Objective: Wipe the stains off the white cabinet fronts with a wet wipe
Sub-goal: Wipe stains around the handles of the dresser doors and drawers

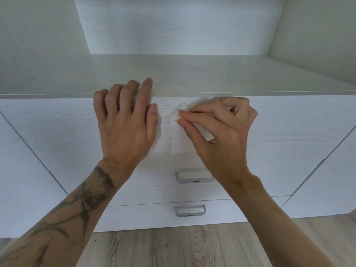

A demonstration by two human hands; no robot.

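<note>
Right hand (217, 132) pinches the wet wipe (178, 139), hanging lengthwise down the drawer front (57, 132); left hand (125, 126) rests, fingers (146, 89) spread.

The left hand (123, 120) rests flat on the upper drawer front (289, 132), its fingers reaching over the top edge onto the counter (212, 78); just beside it the right hand (217, 130) pinches a white wet wipe (177, 143) against the same front, next to small orange stains (175, 120); below, a grey handle (194, 179) bears an orange smear; a second handle (190, 211) sits on the lower drawer above the wooden floor (183, 245).
</note>
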